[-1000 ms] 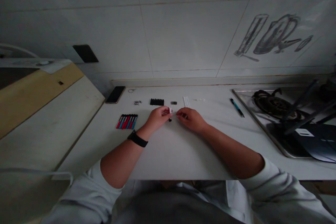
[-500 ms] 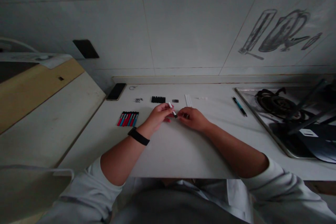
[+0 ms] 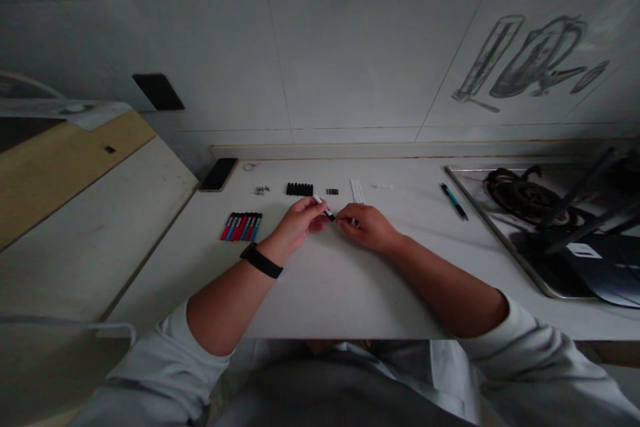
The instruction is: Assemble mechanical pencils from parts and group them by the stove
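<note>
My left hand (image 3: 298, 221) pinches a thin white tube with a black tip (image 3: 324, 208), held slanted just above the white counter (image 3: 325, 280). My right hand (image 3: 364, 225) is closed too, and its fingertips meet the tube's black end. A black band sits on my left wrist. Behind the hands lie a row of black caps (image 3: 299, 189), a small black part (image 3: 332, 191), white tubes (image 3: 357, 191) and tiny metal springs (image 3: 261, 191). To the left lies a row of red and blue pen barrels (image 3: 241, 226).
A dark phone (image 3: 219, 174) lies at the counter's back left corner. A teal pen (image 3: 453, 201) rests near a gas stove (image 3: 530, 203) on the right. A wooden board (image 3: 60, 167) slopes at the left. The tiled wall stands behind.
The white tube has tilted from upright in my left hand to slanted, and my right fingers have come onto its black end. The hands stay in the same spot.
</note>
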{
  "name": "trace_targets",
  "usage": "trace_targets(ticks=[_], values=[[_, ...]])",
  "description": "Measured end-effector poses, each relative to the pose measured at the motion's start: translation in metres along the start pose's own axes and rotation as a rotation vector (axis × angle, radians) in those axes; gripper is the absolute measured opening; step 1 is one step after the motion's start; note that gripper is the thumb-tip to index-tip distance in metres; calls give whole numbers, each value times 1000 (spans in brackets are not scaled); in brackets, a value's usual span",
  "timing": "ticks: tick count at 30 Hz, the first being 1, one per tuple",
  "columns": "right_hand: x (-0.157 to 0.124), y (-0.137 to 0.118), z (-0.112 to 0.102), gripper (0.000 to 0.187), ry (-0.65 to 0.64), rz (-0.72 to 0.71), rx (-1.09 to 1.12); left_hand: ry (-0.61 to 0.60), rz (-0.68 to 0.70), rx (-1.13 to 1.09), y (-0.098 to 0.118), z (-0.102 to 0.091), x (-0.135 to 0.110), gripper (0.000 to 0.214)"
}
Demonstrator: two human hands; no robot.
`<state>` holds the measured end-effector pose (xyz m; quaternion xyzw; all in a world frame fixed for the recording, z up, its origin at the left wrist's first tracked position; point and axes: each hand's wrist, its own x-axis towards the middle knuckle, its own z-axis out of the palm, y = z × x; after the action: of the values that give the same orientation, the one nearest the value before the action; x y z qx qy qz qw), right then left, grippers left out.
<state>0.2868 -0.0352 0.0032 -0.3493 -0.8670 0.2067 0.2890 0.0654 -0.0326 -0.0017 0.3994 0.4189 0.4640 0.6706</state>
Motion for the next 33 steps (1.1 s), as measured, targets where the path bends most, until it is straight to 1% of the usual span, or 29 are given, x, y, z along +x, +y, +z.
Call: trace_targets(ticks=[3,8,11,13,15,18,20,23,27,30,33], values=[[0,-1,0,17,-7,13,-15,-28,2,2,-2,0,0,38],[-1,-3,-2,22,42,-23,-83,-8,-102,-74,-1,-1,1,34],[-2,-5,-4,20,50,-26,-77,-14,-101,-72,0,-1,0,34],[-2,-6,-4,17,42,-15,-73,-43,-63,-37,0,0,0,36],[-2,-6,-3,17,39,4,-73,-68,6,29,0,0,-1,38],[-1,-3,-3,22,94,69,-45,-48,187,222,-1,0,0,37],[0,3,-3,25,161,127,-40,-41,291,351,-3,-1,1,32],[1,16,-8,24,241,198,-90,-59,367,518,-7,-3,2,21],[1,37,-23,23,341,279,-183,-134,378,697,-11,-8,3,13],[-2,57,-39,22,423,367,-238,-116,375,721,-12,-9,2,12],[-8,82,-55,37,488,522,-324,-117,308,698,-11,-8,0,13]])
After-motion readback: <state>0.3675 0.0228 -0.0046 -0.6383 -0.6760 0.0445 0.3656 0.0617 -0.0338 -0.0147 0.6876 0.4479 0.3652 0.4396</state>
